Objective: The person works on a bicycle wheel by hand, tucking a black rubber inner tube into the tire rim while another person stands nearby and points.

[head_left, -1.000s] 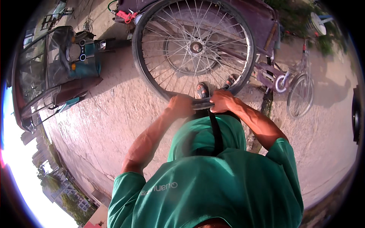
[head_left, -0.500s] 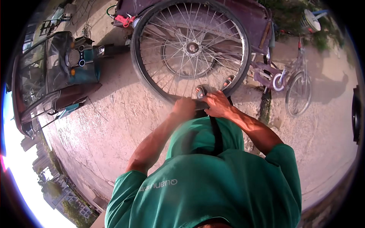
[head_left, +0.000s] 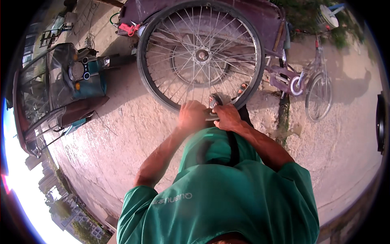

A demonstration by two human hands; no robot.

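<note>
A large spoked wheel [head_left: 202, 55] with a black tyre [head_left: 145, 77] is in front of me, its near edge by my waist. My left hand [head_left: 192, 115] is closed over the near part of the tyre, slightly left of the middle. Close beside it, my right hand [head_left: 226, 116] grips the same stretch, thumb and fingers curled at the rim. A short piece of tyre and rim shows between the two hands. Whether a tool lies under my fingers is hidden.
A purple cart [head_left: 268, 28] stands behind the wheel, with a red tool [head_left: 130, 29] at its left. A three-wheeler with a windscreen [head_left: 40, 85] is at the left. At the right are a bicycle [head_left: 319, 95] and a white bucket [head_left: 328, 18]. My sandalled feet [head_left: 215, 100] show past the rim.
Both hands have drawn a little closer together on the tyre, the right one shifting left and down. The wheel appears slightly further left in view.
</note>
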